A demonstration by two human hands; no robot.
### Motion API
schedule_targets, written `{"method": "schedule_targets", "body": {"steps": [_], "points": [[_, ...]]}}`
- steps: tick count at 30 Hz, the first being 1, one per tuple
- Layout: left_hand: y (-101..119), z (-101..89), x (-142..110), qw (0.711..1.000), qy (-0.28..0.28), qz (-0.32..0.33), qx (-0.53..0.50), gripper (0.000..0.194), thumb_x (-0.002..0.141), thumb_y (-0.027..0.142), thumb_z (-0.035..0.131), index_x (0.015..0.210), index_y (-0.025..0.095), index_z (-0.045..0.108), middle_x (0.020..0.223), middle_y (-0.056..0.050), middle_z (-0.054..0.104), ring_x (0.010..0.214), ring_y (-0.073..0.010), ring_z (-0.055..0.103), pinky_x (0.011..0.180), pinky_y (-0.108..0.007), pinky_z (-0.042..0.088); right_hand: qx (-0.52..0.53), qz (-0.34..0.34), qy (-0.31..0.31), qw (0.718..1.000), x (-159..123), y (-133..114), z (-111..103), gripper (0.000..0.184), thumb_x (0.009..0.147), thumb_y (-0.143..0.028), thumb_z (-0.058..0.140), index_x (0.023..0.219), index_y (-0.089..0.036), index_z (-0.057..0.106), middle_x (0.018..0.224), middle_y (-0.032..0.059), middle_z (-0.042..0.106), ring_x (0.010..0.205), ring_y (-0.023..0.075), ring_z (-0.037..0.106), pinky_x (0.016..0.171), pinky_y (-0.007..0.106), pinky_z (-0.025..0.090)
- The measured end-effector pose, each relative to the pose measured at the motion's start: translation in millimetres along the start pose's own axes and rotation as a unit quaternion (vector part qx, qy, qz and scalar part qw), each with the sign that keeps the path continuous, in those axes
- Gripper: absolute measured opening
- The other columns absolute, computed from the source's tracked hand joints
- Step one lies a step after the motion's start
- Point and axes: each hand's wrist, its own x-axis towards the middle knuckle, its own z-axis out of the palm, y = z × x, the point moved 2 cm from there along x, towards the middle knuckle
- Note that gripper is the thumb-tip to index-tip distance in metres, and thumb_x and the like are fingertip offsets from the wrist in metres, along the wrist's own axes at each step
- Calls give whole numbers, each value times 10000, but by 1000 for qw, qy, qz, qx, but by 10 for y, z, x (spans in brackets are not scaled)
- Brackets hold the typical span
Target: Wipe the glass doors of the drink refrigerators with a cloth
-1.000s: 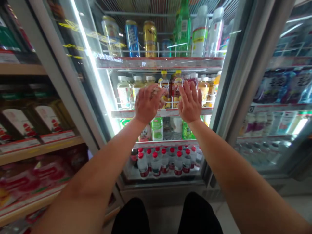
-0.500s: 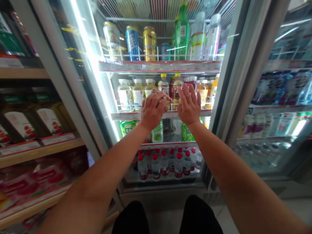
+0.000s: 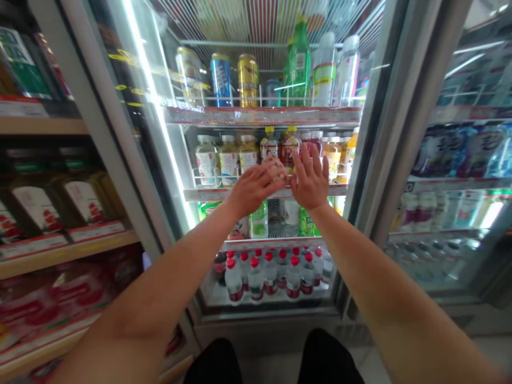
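Observation:
Both my hands are raised in front of a lit drinks fridge (image 3: 266, 115), seen through its glass. My left hand (image 3: 256, 184) is open, palm turned away, its fingers stretched to the right; the fingertips look smeared and speckled. Beside it my right hand (image 3: 310, 181) stands upright with its fingers spread and nothing held. Whether either hand touches the glass I cannot tell. Behind them on the middle shelf are white-capped juice bottles (image 3: 206, 160) and yellow-capped tea bottles (image 3: 269, 143), partly covered by the fingers.
Cans (image 3: 248, 80) and a green bottle (image 3: 300, 64) stand on the upper shelf. Red-capped water bottles (image 3: 256, 277) fill the bottom. Wooden shelves (image 3: 72, 248) with dark bottles are at the left; another fridge (image 3: 460, 181) is at the right.
My left hand has tilted to the right, its fingers now straighter and pointing sideways. The right hand has stayed nearly in place. The view has shifted slightly upward.

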Motion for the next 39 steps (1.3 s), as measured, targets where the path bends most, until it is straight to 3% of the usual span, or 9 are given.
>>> {"method": "schedule_targets", "body": {"steps": [2,7,9,14,20,26,31,36,39], "points": [[-71,-26,-44,997,-37,64,-1,372,1031,167,451,1351,299,587,1452,4,580,1436,-191,434,1123,-395,445,7,-7,14,1000,-8,-4,19,621,1007,-256,359,1617,-223,247,1651,79,335,1567,302,178,1260,613,183],[-645,-154,41,970,96,-215,52,409,1042,236,347,1419,213,505,1540,-21,478,1554,-196,165,1251,-508,273,25,-24,29,999,-27,10,44,685,1003,-261,395,1639,-225,141,1662,94,301,1561,357,168,1246,668,172],[-641,-137,130,961,117,-248,45,417,1036,219,324,1412,204,501,1557,-30,452,1563,-193,130,1264,-517,254,37,-61,18,997,-40,19,47,720,996,-284,439,1640,-212,127,1664,84,300,1568,370,97,1250,663,180],[-407,-44,391,998,-39,-23,-46,424,1045,177,339,1411,289,522,1533,7,498,1523,-180,281,1217,-449,357,75,-177,-46,980,-86,28,76,798,977,-257,483,1638,-178,42,1682,76,240,1574,312,93,1279,580,214],[-768,-61,520,973,128,-192,-11,482,1029,165,335,1495,243,432,1581,-15,426,1562,-205,146,1279,-541,225,66,-216,-42,973,-111,14,107,745,987,-215,452,1636,-179,90,1658,80,306,1563,301,160,1264,545,279],[-380,123,757,987,-56,108,-109,405,1060,199,321,1360,250,590,1447,-29,585,1479,-208,382,1195,-452,408,77,-246,-67,964,-110,37,121,625,977,-217,474,1578,-120,336,1587,143,432,1525,320,302,1240,558,323],[-501,113,1114,993,36,-2,-114,415,1051,196,332,1382,235,579,1451,-52,575,1502,-234,339,1244,-510,310,73,-281,-75,954,-98,33,88,589,991,-197,441,1566,-107,352,1611,113,402,1533,247,297,1252,464,319],[-70,209,1191,972,-108,147,-147,332,1028,184,420,1203,243,695,1383,-10,640,1444,-199,435,1212,-408,392,69,-256,-94,960,-114,32,142,463,937,-214,537,1378,-92,608,1427,181,607,1396,346,502,1186,555,387],[-188,126,1204,982,-107,85,-129,361,1030,195,391,1244,260,674,1418,0,613,1462,-191,408,1214,-447,387,75,-257,-87,960,-117,20,106,548,945,-198,520,1483,-96,496,1527,159,513,1471,311,410,1226,516,346]]}}
